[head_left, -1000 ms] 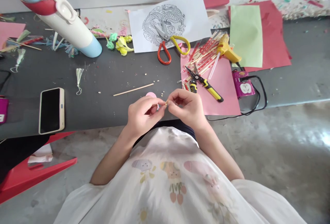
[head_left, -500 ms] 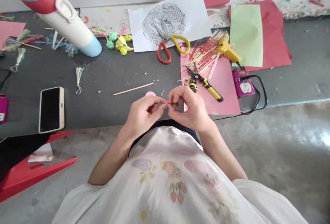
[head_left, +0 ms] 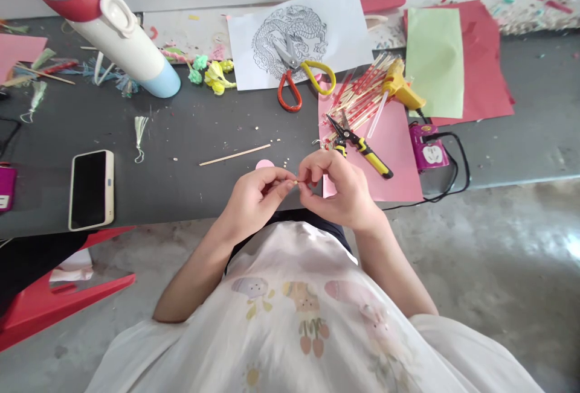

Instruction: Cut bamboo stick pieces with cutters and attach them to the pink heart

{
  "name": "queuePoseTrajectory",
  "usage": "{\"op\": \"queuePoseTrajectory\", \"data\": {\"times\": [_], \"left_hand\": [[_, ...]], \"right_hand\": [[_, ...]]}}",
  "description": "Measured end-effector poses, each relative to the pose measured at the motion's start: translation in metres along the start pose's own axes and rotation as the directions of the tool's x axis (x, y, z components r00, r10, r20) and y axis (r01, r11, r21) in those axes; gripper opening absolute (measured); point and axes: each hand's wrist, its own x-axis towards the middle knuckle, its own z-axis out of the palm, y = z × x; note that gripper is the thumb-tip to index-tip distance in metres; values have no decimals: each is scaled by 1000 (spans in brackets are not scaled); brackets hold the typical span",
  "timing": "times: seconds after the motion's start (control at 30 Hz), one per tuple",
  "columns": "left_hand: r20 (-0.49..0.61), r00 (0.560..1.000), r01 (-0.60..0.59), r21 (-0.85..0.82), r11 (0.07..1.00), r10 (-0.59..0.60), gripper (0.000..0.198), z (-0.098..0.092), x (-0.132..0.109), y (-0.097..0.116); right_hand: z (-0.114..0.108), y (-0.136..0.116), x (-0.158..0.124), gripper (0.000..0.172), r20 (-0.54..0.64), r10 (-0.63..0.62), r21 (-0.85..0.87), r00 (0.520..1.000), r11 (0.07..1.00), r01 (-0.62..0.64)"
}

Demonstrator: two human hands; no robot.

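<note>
My left hand [head_left: 260, 200] pinches a tiny pale yellowish piece [head_left: 296, 182] between thumb and forefinger at the table's front edge. Fingertip to fingertip with it, my right hand [head_left: 338, 188] is closed in a pinch at the same piece; whether it grips the piece or only touches it is hard to see. Just beyond my left hand lies a pink paper disc [head_left: 264, 164], partly covered by the fingers. A thin wooden stick [head_left: 234, 154] rests farther back, with small pale crumbs [head_left: 286, 162] near it. Black and yellow pliers [head_left: 362, 146] lie beyond my right hand.
Scissors [head_left: 291, 67] lie on a dragon drawing [head_left: 244, 49]. Red-and-cream sticks [head_left: 362, 94] and a yellow glue gun [head_left: 401, 86] are on pink paper [head_left: 399, 182]. A tall bottle [head_left: 131, 58], a phone [head_left: 92, 191] and a pale tassel [head_left: 140, 136] stand or lie left.
My hands have shifted slightly right, and the fingertips have drawn a little apart, so the tiny pale piece shows more plainly. The things on the table have stayed in place.
</note>
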Motion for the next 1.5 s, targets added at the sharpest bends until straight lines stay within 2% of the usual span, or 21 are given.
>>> {"op": "queuePoseTrajectory", "data": {"times": [0.13,0.3,0.47,0.6,0.7,0.8,0.93,1.07,1.5], "left_hand": [[-4,995,99,-209,973,-102,29,7,2,-1],[38,983,180,-303,936,-177,29,8,3,0],[114,949,315,-445,838,-295,31,9,4,4],[102,939,334,-503,797,-329,31,12,5,7],[67,942,318,-489,812,-328,31,12,5,9],[-9,957,257,-428,867,-288,29,13,3,9],[-103,975,160,-291,943,-198,25,14,1,6],[-165,978,95,-178,979,-125,24,15,-1,1],[-175,976,103,-134,986,-126,22,21,0,-4]], "right_hand": [[0,1,0,28,-6,9,-2,1000,1000,-9],[-1,3,0,29,2,-66,4,998,998,66],[-2,8,0,30,-30,-159,-53,987,986,158],[-1,10,-2,30,-49,-180,-82,983,981,175],[-1,9,-4,30,-83,-155,-100,984,984,146],[-2,9,-5,31,-110,-129,-130,985,985,115],[-2,9,-6,32,-100,-156,-155,983,978,140],[0,9,-6,30,-89,-184,-180,979,970,166],[4,12,-7,29,-93,-111,-218,989,972,89]]}}
